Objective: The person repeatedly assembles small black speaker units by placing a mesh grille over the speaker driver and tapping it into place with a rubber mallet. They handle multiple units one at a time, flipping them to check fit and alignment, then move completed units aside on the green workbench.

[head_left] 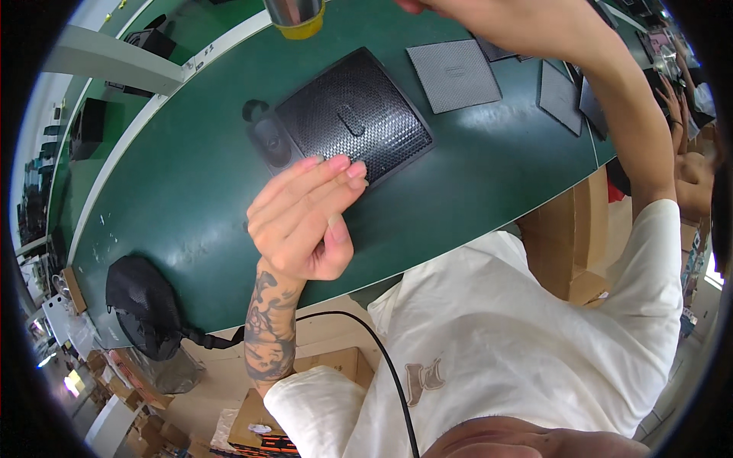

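My left hand (305, 221) hovers over the near side of the green table, its fingers stretched out side by side and the thumb apart from their tips. Nothing shows in it. Just beyond its fingertips lies a black square panel (359, 114) with a glossy woven texture and a small curved loop on top. A dark piece with a round recess (275, 141) adjoins its left side. My right hand (427, 6) reaches to the upper edge of the picture, where most of it is cut off; what it holds, if anything, is hidden.
A metal cylinder with a yellow rim (298, 23) shows at the top. Grey textured panels (454, 75) lie at right on the green table (206, 206). A black bag with a strap (141, 301) sits at the near left. Cardboard boxes (569, 244) stand below; another person's hands (672, 103) are far right.
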A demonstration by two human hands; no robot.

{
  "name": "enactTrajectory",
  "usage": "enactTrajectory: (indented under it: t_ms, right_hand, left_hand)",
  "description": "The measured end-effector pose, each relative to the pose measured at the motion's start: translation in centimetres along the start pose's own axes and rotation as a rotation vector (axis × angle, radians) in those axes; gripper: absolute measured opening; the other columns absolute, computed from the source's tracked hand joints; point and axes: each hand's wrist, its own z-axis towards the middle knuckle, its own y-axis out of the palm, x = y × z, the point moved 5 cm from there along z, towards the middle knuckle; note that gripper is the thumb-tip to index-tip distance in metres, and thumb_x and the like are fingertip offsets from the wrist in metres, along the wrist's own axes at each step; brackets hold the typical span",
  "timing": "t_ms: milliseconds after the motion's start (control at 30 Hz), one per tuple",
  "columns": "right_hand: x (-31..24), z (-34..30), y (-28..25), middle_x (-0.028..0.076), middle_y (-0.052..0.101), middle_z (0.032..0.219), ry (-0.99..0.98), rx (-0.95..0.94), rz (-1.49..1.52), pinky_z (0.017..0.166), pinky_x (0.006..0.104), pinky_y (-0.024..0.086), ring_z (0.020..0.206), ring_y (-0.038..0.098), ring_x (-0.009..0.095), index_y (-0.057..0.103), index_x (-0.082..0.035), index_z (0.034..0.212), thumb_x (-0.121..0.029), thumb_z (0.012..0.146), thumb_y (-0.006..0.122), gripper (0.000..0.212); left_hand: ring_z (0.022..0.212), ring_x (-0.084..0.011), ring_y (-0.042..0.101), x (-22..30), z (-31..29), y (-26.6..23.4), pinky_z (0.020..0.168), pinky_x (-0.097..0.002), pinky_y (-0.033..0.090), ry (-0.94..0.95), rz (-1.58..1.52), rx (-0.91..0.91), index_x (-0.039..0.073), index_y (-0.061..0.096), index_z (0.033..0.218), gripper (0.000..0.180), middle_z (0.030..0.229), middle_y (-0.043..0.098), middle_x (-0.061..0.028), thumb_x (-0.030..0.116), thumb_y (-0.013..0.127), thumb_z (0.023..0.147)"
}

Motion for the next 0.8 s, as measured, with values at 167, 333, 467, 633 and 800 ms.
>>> enactTrajectory:
  t_ms: [167,333,467,633,800]
  right_hand:
    - [0.1,0.0,1.2,0.026,0.064,0.078,-0.042,-0.159,0.012,0.067,0.0445,0.049,0.072,0.062,0.042,0.066,0.005,0.109,-0.017,0.106,0.052,0.027]
    - [1.4,0.4,0.1,0.023,0.066,0.080,-0.088,-0.050,-0.024,0.068,0.0428,0.050,0.072,0.063,0.042,0.068,0.002,0.120,-0.016,0.105,0.054,0.027]
    - [2.3,-0.6,-2.6,0.018,0.068,0.086,-0.038,-0.035,-0.030,0.071,0.0394,0.051,0.078,0.067,0.033,0.066,0.002,0.125,-0.010,0.099,0.062,0.029]
    - [6.7,-3.0,-0.8,0.013,0.066,0.091,-0.043,0.080,-0.161,0.069,0.0323,0.049,0.076,0.063,0.025,0.067,0.005,0.111,-0.001,0.096,0.058,0.018]
    - [10.4,-8.3,-1.5,0.014,0.065,0.084,-0.041,-0.089,-0.045,0.067,0.0368,0.049,0.074,0.063,0.028,0.070,0.003,0.118,-0.010,0.095,0.064,0.027]
  left_hand:
    - [0.099,-0.0260,0.077,-0.1,-0.2,0.1,0.095,-0.0404,0.058,-0.017,0.004,-0.036,0.000,0.078,0.092,0.026,0.096,0.080,-0.0104,0.008,0.055,0.086]
    - [0.104,-0.0265,0.075,0.0,-0.6,-0.1,0.097,-0.0408,0.057,-0.068,0.018,-0.126,0.001,0.077,0.099,0.028,0.102,0.080,-0.0108,0.010,0.052,0.090]
    - [0.108,-0.0304,0.074,-0.2,-0.6,0.2,0.100,-0.0451,0.054,-0.036,-0.013,-0.159,0.001,0.075,0.097,0.033,0.102,0.080,-0.0127,0.018,0.047,0.098]
    - [0.109,-0.0255,0.073,-0.1,-1.6,0.3,0.103,-0.0409,0.052,-0.004,0.021,-0.185,0.004,0.077,0.101,0.032,0.106,0.079,-0.0101,0.019,0.049,0.095]
    - [0.114,-0.0267,0.071,-0.3,-1.7,0.0,0.107,-0.0439,0.048,0.009,-0.038,-0.265,0.007,0.073,0.106,0.033,0.111,0.079,-0.0094,0.028,0.048,0.103]
